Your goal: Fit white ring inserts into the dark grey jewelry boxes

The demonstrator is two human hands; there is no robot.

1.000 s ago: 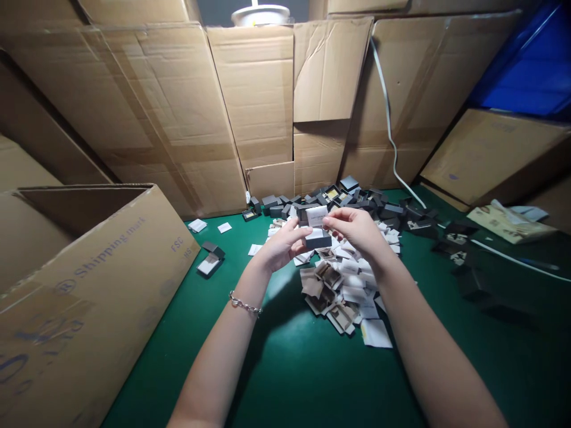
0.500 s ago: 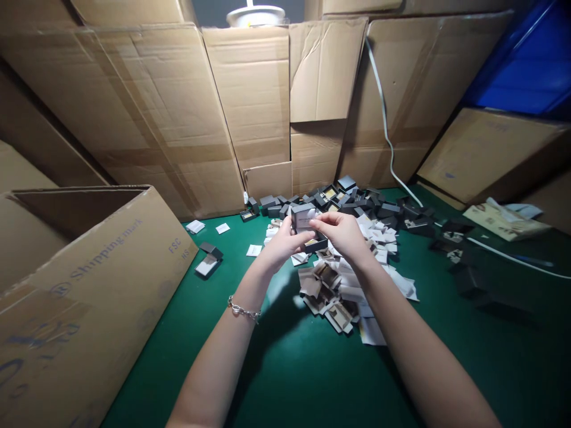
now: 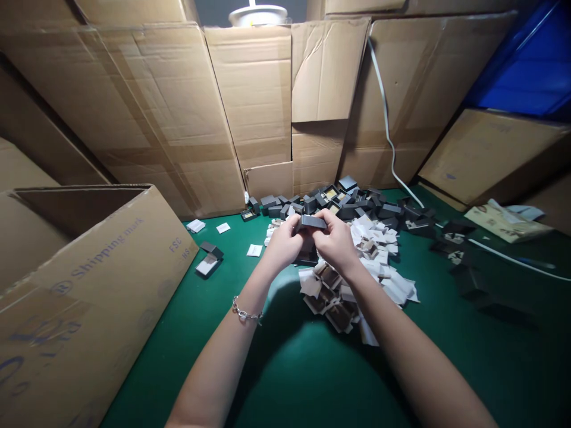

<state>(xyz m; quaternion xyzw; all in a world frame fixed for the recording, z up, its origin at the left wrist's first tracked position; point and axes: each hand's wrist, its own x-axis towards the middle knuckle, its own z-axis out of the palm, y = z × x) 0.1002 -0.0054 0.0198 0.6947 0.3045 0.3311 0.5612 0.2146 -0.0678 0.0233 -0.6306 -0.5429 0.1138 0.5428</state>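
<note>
Green table (image 3: 276, 368), and a dark box (image 3: 313, 222) up ahead in my grip.

The box lies right between my fingertips, its grey top edge running crosswise, left to right; my left hand (image 3: 285, 242) has one end, my right hand (image 3: 335, 239) the other, and neither is nearer. I have the fingers of both clamped on it, though I can't see its inside from here. To its right and nearer me spread white papers (image 3: 397, 285); beyond, a heap of boxes (image 3: 389, 210); off left, an open box (image 3: 209, 264) sits near a big carton (image 3: 134, 255).
</note>
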